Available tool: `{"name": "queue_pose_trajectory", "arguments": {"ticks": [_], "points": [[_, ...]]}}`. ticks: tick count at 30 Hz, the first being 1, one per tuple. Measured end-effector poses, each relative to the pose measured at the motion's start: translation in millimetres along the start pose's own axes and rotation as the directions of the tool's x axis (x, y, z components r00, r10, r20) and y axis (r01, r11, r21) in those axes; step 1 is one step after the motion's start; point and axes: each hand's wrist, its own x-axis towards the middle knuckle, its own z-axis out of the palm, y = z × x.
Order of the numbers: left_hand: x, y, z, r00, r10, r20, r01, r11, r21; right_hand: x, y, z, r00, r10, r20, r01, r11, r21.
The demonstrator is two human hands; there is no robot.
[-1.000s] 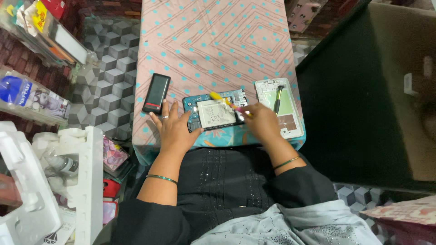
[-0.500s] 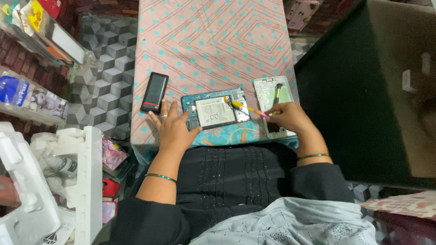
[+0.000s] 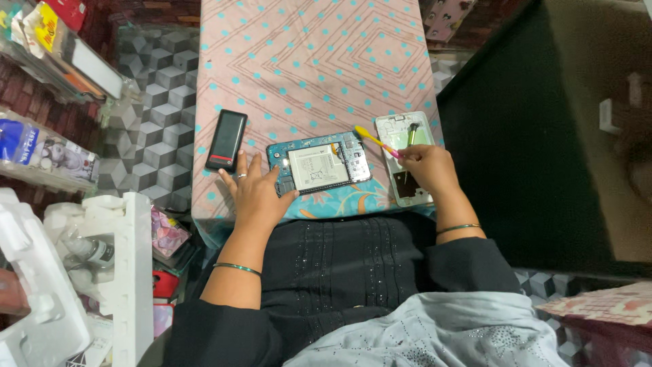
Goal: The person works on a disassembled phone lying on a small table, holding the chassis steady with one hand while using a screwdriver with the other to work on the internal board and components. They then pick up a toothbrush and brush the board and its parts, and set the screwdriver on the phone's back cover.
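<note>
Fingers of our right hand pinch a thin yellow and pink tool, its tip hanging over the gap between the opened tablet to their left and the white back cover beneath them. Our left hand lies flat and spread (holding nothing), pressing the tablet's near corner. We judge the prying step paused; next, the tip needs careful placing.

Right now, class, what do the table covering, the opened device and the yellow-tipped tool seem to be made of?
Pink patterned table covering: probably woven cloth, matte.
Opened teal-framed tablet: likely plastic frame, circuit board, a pale battery pack.
Slim pink-and-yellow tool, in the right hand: apparently smooth plastic.
</note>
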Motion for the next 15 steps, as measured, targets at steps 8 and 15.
{"name": "queue_pose_trajectory", "arguments": {"ticks": [8, 15], "points": [[-0.4, -0.9, 2.3, 1.0, 0.005, -0.007, -0.005, 1.0, -0.007, 4.1, 39.8, -37.4, 0.9, 0.172, 0.4, -0.198, 0.98, 0.024], [-0.7, -1.4, 2.9, 1.0, -0.005, -0.012, 0.004, 1.0, -0.02, -4.1, 22.6, -18.2, 0.947, 0.108, 0.302, -0.131, 0.99, 0.059]]}}
